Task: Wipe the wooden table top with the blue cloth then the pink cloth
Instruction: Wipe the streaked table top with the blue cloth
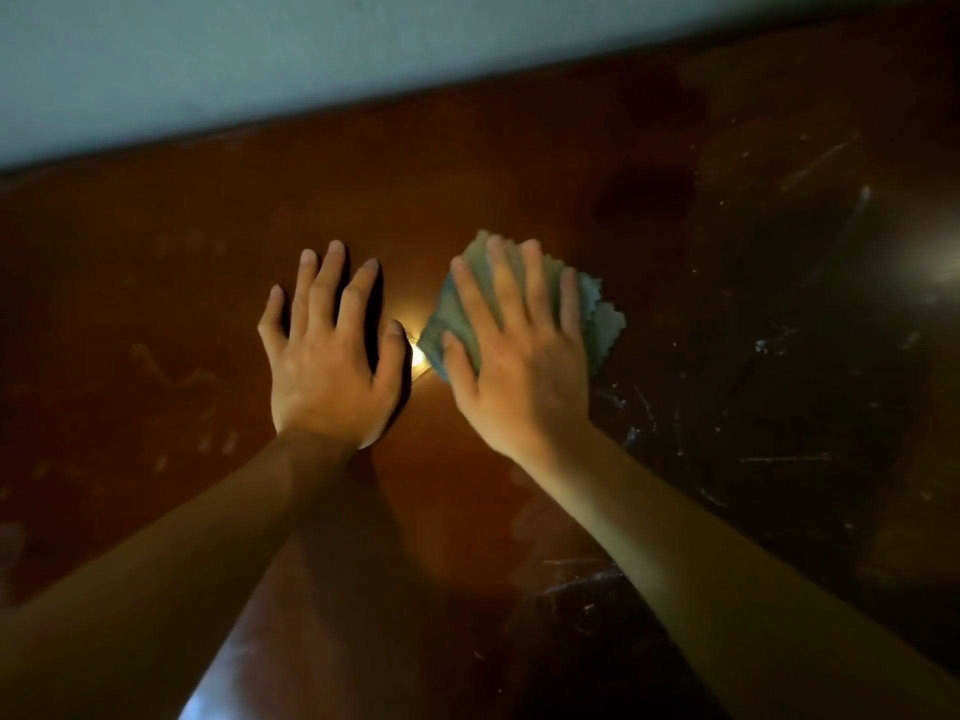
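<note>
on a dark wooden table (519, 163) set against a pale wall (260, 54), a person leans over with both bare arms stretched forward. the right hand (519, 356) lies flat, fingers straight and spread, pressing a bunched blue cloth (602, 324) onto the wood just right of centre; the cloth's frilled edge shows beyond the fingers. the left hand (332, 356) rests palm down on the bare wood just beside it, fingers relaxed and holding nothing, seemingly bracing the body. a small bright glare (415, 356) sits on the surface between the two hands.

the pink cloth is not in view, so the work appears to be in its first stage, the pass with the blue cloth. pale scratches and specks (758, 350) mark the darker right side of the table, while faint smears (171, 371) show on the left, suggesting much of the surface is yet to be covered.

to do this pass well, the palm should likely keep even pressure on the cloth so it does not roll up under the fingers, and the strokes should overlap, working toward the speckled right side and out to the far edge by the wall. the bracing hand would need to lift so the wood beneath it is not missed.
</note>
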Demonstrator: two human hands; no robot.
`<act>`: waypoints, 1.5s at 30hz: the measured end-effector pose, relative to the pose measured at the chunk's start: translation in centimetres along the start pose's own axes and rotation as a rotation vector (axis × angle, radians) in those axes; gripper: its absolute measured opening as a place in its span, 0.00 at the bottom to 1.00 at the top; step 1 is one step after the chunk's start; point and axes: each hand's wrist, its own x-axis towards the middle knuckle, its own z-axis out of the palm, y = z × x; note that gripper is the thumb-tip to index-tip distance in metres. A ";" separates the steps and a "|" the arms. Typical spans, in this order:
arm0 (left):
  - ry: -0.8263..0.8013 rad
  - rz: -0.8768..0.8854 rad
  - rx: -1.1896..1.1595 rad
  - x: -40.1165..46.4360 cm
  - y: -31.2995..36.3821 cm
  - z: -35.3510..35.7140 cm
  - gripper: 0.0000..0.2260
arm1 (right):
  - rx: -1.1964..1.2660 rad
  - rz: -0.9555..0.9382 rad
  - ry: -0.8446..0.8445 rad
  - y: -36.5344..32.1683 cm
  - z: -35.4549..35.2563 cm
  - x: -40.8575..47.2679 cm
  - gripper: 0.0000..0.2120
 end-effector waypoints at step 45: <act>-0.022 0.052 -0.025 -0.3 -0.5 0.0 0.26 | -0.097 0.426 0.020 5.4 -0.8 -5.7 0.31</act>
